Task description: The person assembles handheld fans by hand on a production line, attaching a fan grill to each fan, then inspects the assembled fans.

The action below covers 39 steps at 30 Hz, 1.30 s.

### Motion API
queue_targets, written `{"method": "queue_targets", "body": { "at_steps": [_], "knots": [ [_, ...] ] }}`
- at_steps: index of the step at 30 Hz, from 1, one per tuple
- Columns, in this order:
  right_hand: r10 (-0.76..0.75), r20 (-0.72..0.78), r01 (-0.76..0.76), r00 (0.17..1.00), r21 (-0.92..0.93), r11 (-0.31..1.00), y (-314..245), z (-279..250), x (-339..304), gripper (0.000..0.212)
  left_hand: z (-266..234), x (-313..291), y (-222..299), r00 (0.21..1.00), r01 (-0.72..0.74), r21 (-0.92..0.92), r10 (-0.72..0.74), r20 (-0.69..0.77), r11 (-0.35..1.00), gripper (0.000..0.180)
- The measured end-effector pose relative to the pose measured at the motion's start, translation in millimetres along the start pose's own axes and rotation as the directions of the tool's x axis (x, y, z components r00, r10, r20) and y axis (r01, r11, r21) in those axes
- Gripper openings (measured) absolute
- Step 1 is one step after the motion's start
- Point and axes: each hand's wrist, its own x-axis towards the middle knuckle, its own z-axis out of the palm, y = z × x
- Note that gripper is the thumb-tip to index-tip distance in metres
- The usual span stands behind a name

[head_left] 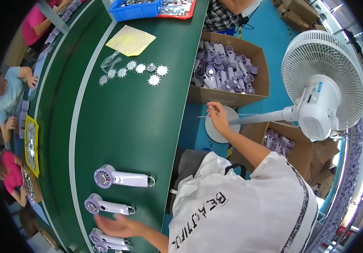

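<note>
My left hand [119,226] hovers low over the green bench, fingers outstretched with nothing in them. Just beyond its fingers lies a lilac handheld fan [113,207] with a round head and a wrist loop. Another handheld fan [131,179] rests farther up the bench, while more handheld fans [110,241] lie close together on the near side of that hand. Off the bench's right edge, my right hand [218,117] is raised with loosely bent fingers, apparently holding nothing. It is nearest the cardboard box [228,100] piled with lilac handheld fans [221,63].
White toothed discs [154,80], a clear plastic piece [110,62] and a yellow sticker sheet [130,40] lie on the bench [118,126]. A blue bin [135,11] and red tray [185,16] stand beyond. At right are a floor fan [322,97] and another box [297,154]. People sit opposite.
</note>
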Motion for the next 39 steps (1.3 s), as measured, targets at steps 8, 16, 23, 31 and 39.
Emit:
{"method": "queue_targets", "body": {
  "at_steps": [8, 16, 23, 31, 39],
  "knots": [
    [-0.181, -0.054, 0.114, 0.982, -0.59, 0.799, 143, -16, 215, 0.043, 49, -57, 69, 0.611, -0.149, 0.036, 0.063, 0.789, 0.988, 0.06],
    [0.523, 0.05, -0.271, 0.851, -0.811, 0.518, 203, 2, 265, 0.097, 165, 5, 119, 0.082, -0.454, 0.152, -0.129, 0.988, 0.878, 0.099],
    [0.577, 0.031, -0.31, 0.816, -0.819, 0.483, 244, -14, 286, 0.094, 174, -1, 115, 0.075, -0.521, 0.162, -0.145, 0.987, 0.838, 0.085],
    [0.399, 0.152, -0.107, 0.904, -0.824, 0.556, 230, -29, 278, 0.08, 181, -6, 109, 0.0, -0.502, 0.124, -0.143, 0.99, 0.856, 0.091],
    [0.062, 0.269, 0.11, 0.961, -0.577, 0.809, 186, -44, 258, 0.068, 178, -6, 108, 0.084, -0.487, 0.154, -0.13, 0.988, 0.859, 0.091]
  ]
}}
